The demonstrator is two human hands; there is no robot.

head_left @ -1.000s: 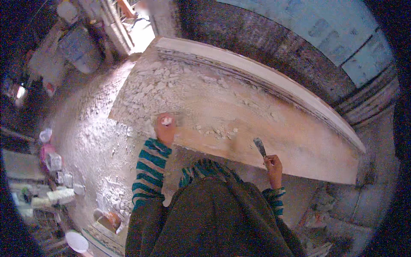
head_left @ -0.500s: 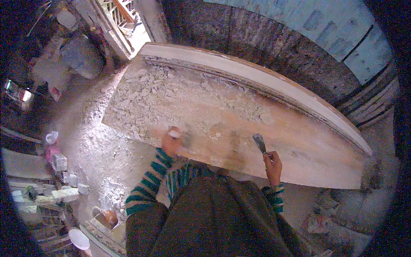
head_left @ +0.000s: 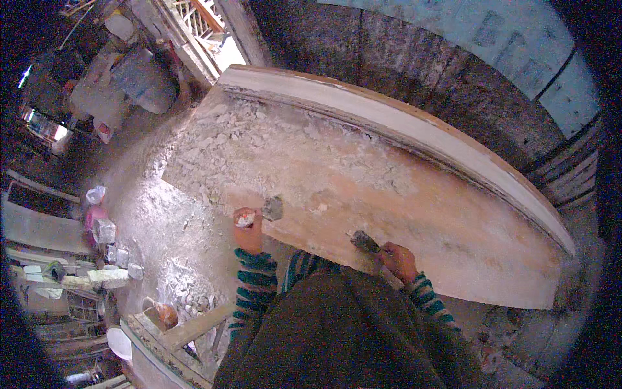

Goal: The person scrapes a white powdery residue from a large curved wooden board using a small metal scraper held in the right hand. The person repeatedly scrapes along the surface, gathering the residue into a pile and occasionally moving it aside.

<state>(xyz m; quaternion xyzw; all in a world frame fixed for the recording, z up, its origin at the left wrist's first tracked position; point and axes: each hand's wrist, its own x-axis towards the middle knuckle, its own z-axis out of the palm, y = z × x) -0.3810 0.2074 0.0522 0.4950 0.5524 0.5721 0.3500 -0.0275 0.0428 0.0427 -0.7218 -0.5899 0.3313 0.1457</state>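
Debris [head_left: 217, 139] lies on the board [head_left: 492, 266], mostly left

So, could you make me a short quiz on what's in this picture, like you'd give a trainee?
1. True or false: the right hand holds nothing.
2. Which end of the board bears most of the pale flakes?
A) the person's left
B) the person's right
C) neither; they are spread evenly
3. Fill the gap: the sleeves on both forearms are patterned with ______.

Key:
1. False; it grips a scraper.
2. A
3. stripes
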